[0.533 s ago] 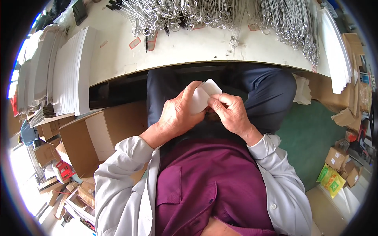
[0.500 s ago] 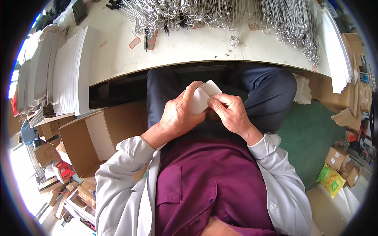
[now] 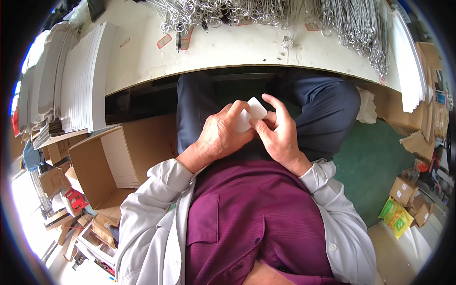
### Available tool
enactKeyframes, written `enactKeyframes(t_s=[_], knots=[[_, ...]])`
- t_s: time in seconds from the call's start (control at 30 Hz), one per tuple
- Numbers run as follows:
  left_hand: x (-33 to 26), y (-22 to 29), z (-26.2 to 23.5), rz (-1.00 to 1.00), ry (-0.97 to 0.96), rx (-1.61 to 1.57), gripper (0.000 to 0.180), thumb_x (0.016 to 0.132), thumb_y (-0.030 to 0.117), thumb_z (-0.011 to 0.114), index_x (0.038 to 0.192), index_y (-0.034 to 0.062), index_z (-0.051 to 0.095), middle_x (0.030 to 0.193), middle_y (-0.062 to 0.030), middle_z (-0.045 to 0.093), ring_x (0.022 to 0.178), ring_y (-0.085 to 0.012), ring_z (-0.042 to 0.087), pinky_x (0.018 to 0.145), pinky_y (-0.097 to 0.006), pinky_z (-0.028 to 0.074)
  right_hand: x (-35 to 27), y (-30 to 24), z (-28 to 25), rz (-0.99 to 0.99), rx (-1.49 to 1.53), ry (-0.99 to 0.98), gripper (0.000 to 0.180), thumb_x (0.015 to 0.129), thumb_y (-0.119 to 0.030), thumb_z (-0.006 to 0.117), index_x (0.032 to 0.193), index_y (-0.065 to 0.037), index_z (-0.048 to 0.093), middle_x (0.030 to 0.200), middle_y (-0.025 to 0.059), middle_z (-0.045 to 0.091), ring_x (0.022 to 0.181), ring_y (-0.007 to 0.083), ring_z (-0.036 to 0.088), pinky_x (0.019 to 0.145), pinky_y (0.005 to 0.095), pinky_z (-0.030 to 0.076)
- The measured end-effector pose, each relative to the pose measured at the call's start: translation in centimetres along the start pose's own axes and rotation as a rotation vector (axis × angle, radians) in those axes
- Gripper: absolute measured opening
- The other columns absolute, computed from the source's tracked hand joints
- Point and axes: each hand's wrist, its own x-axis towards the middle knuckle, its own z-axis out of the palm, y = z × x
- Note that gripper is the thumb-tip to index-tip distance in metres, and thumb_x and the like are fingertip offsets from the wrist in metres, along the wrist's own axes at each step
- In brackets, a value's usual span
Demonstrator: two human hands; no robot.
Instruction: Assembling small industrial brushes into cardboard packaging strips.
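Note:
Small white cards [image 3: 257, 109] with rounded corners sit fanned apart between my two hands, above my lap. My left hand [image 3: 222, 131] is closed around the cards from the left, its fingers partly hidden behind them. From the right, my right hand [image 3: 281, 134] has its thumb pressed on the lower right edge of the cards, with its bent fingers close behind. Its index finger is raised away from them. How many cards there are cannot be made out.
Ahead is a pale worktable [image 3: 142, 59] with a heap of ring-ended wire brushes [image 3: 223, 14] along its far side. White folded sheets [image 3: 90, 78] stand stacked at left. An open cardboard box [image 3: 99, 164] is beside my left leg. Cartons and a yellow-green packet [image 3: 396, 215] lie at right.
My right index finger has lifted off the cards and now points up. The cards have shifted and spread apart slightly. My left hand keeps its hold.

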Motion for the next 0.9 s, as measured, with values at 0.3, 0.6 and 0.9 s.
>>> enactKeyframes(t_s=[0.3,0.6,0.9], knots=[[-0.9,-0.1,0.6,-0.093,0.067,-0.020,0.054,0.083,0.021,0.080,0.126,0.0087,0.050,0.102,-0.0216,0.072,0.089,-0.0409,0.073,0.075,-0.047,0.061,0.8,-1.8,-0.1,-0.233,-0.537,-0.089,0.027,0.101,-0.016,0.064,0.121,0.001,0.070,0.088,0.0204,0.074,0.079,0.0342,0.073,0.068,0.0379,0.057],[-1.0,-0.7,1.6,-0.147,0.092,0.034,0.066,0.081,0.025,0.082,0.132,0.0033,0.048,0.100,-0.0227,0.073,0.089,-0.0404,0.074,0.076,-0.047,0.061,0.7,0.0,1.5,0.013,-0.091,0.037,0.019,0.097,-0.012,0.071,0.108,0.003,0.074,0.089,0.0174,0.077,0.078,0.0171,0.075,0.069,0.0295,0.057],[-1.1,-0.4,1.9,-0.013,0.173,0.109,0.046,0.077,0.023,0.082,0.111,0.0014,0.060,0.092,-0.0177,0.071,0.083,-0.0381,0.073,0.069,-0.047,0.061,1.3,0.3,0.3,0.422,0.234,0.042,0.018,0.096,-0.014,0.074,0.093,0.003,0.070,0.071,0.0029,0.070,0.056,0.0029,0.057,0.050,0.0208,0.044]])
